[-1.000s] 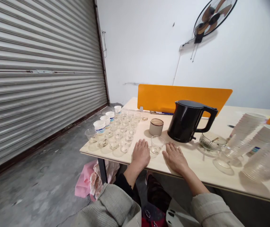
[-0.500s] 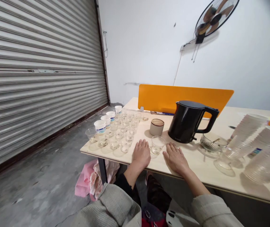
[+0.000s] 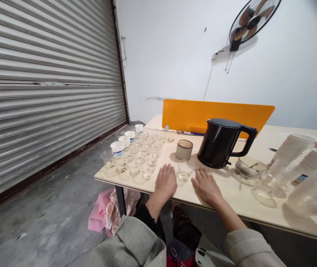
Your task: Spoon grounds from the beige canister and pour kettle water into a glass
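My left hand (image 3: 166, 181) lies flat on the pale wooden table (image 3: 230, 196), its fingers stretched forward. On the other side of a clear plastic cup (image 3: 185, 171) rests my right hand (image 3: 206, 186), also flat, palm down. The cup stands upright between the two hands, close to both, and neither holds it. Just behind it is a grey canister (image 3: 184, 150) with a brown lid. A black electric kettle (image 3: 218, 144) stands beyond my right hand, its handle pointing right. Left of my left hand, several clear cups (image 3: 147, 172) are set out in rows.
Several white paper cups (image 3: 117, 148) line the table's left edge. An orange divider (image 3: 214, 115) rises at the back. To the right stand a glass bowl (image 3: 250, 168) and tall stacks of clear cups (image 3: 314, 189). Pink bags (image 3: 101, 211) lie on the floor below.
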Motion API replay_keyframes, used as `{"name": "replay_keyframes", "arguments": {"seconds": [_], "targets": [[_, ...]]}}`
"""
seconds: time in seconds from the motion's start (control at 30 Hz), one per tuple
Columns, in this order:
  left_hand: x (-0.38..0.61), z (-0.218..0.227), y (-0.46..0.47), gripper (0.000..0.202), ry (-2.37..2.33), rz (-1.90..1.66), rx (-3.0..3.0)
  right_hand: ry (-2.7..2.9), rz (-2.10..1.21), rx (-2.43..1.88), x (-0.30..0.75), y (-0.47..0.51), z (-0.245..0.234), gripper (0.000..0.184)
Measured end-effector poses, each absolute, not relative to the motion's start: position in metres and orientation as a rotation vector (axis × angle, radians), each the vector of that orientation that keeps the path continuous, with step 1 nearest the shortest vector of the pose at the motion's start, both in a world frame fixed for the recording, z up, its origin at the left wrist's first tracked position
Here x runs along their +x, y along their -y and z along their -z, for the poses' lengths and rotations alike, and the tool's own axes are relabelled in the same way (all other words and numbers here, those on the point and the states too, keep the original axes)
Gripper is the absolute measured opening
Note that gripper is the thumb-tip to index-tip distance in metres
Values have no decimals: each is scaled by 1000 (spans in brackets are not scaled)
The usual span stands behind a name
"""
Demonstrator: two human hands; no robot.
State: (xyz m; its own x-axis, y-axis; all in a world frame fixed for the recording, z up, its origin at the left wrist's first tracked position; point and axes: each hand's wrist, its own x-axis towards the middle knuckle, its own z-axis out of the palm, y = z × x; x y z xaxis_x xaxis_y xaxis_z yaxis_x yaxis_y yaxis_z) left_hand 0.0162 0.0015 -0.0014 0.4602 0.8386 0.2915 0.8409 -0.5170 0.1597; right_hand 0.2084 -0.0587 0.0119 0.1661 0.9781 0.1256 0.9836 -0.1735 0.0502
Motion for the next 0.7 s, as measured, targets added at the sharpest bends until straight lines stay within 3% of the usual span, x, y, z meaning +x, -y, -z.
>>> {"name": "replay_keyframes", "arguments": {"seconds": [0.7], "targets": [[15, 0, 0, 54, 1547, 527, -2685, 1981, 159, -2367, 210, 57, -10, 66]]}}
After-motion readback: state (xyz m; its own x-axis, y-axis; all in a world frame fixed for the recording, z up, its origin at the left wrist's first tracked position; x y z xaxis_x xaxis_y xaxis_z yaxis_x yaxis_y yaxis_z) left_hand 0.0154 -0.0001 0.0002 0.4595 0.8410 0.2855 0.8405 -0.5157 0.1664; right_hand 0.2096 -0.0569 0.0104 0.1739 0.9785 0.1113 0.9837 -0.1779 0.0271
